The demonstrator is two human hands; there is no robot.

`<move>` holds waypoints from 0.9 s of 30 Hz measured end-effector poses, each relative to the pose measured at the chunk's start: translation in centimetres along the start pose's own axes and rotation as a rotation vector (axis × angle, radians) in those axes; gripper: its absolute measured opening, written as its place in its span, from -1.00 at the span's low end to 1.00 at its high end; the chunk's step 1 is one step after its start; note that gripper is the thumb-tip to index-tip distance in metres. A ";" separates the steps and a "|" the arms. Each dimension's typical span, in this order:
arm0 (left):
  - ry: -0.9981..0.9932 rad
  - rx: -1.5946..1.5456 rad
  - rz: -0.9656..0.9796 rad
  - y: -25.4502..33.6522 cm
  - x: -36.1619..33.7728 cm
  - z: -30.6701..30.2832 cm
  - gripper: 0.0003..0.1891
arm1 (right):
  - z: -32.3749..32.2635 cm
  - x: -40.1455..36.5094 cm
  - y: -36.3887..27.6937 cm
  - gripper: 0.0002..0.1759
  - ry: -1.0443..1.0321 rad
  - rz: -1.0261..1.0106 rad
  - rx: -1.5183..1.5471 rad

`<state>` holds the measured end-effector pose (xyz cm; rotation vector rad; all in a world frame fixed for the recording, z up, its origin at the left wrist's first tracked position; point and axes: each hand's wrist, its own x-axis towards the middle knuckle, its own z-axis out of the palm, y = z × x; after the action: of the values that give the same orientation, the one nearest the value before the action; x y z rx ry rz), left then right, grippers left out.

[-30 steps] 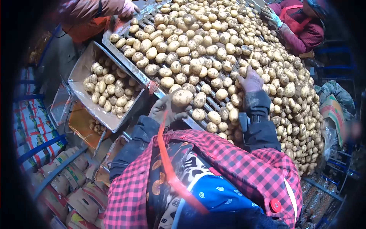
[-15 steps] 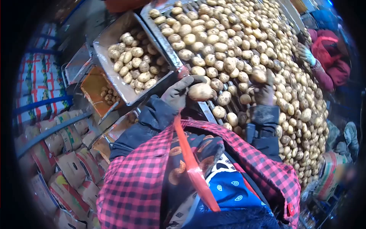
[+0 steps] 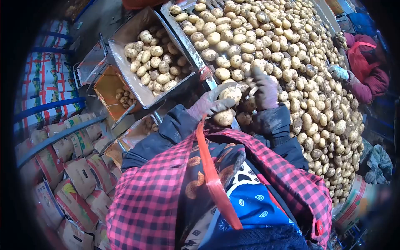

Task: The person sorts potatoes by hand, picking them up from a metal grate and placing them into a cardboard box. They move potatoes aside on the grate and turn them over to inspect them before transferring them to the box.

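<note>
My left hand (image 3: 207,105), in a dirty grey glove, is shut on two potatoes (image 3: 228,104), one above the other, at the near edge of the sorting table (image 3: 189,43). My right hand (image 3: 264,89), gloved too, rests close beside it on the potato pile (image 3: 287,62), fingers curled around a potato. The pile covers the whole table.
A cardboard box (image 3: 125,39) of sorted potatoes sits left of the table, with an orange box (image 3: 106,85) of small ones below it. Stacked printed sacks (image 3: 79,183) fill the lower left. Another person in red (image 3: 366,66) works at the table's far right.
My left hand has drawn nearer and now holds a second potato with the first. My right hand has shifted left, close beside the left one. The view tilted slightly.
</note>
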<state>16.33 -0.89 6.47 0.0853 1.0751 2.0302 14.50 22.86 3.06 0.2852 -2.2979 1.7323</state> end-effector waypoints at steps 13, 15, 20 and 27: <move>0.178 0.661 0.122 -0.5 -1.0 -1.4 -0.12 | 3.7 -1.6 -7.1 -0.53 -0.282 0.679 0.227; 0.222 0.807 0.241 -0.7 -1.4 -1.7 -0.14 | 3.6 -1.7 -5.3 -0.67 -0.356 0.458 -0.044; 0.235 0.676 -0.089 0.4 -1.8 -0.1 -0.21 | 3.2 -0.3 -7.5 -0.83 -0.075 0.456 -0.066; 0.270 -0.075 -0.011 0.5 -4.2 -2.6 -0.40 | -3.4 3.2 -4.3 -0.65 0.371 0.303 0.086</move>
<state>17.74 -5.61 6.44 -0.2395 1.1575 2.1109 13.06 24.90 8.90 -0.3611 -2.0760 1.8366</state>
